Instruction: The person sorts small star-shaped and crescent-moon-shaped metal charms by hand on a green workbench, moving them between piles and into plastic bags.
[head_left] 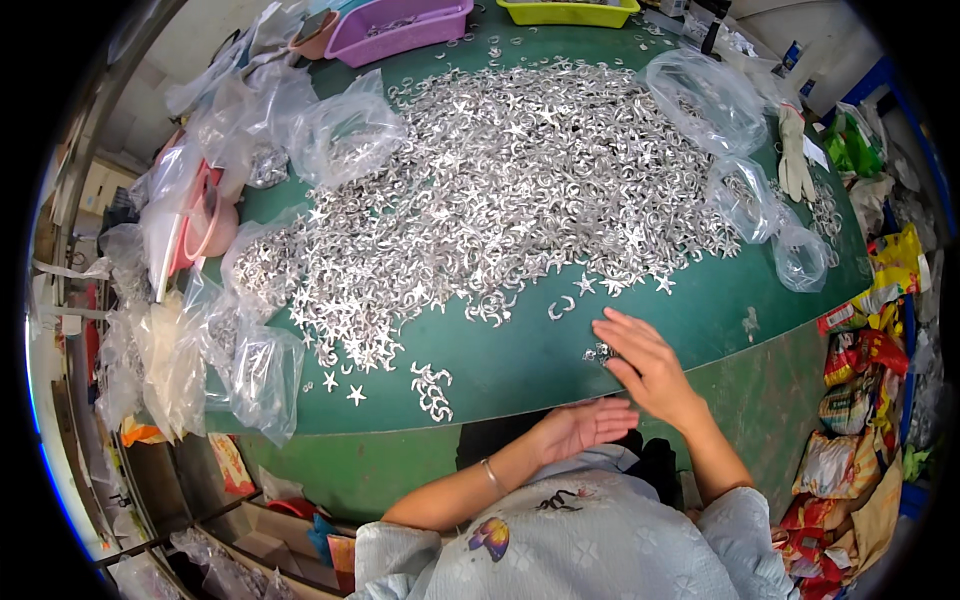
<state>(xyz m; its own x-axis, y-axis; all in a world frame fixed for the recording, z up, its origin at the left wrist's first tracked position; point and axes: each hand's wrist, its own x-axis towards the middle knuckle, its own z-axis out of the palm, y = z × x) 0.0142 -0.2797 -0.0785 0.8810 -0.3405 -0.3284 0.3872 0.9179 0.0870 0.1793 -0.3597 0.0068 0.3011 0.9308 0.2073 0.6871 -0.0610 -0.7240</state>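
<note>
A broad heap of small silvery metal pieces (520, 180), many star-shaped and crescent-shaped, covers the green table (480, 370). My right hand (645, 365) is over the table's near edge, fingers stretched out, beside a little cluster of small metal pieces (598, 352) that it partly hides. Palm up, my left hand (585, 428) lies just below the table edge with its fingers extended and nothing visible in it. Two loose crescents (562, 307) rest between the heap and my right hand. A separate small group of crescents (431, 390) sits near the front edge, left of my hands.
Clear plastic bags (265, 370) with metal pieces line the table's left side. More bags (710, 100) and a pale glove (795, 155) lie on the right. A purple basin (400, 30) and a yellow-green tray (570, 12) stand at the back. Colourful packets (845, 410) are piled beyond the right edge.
</note>
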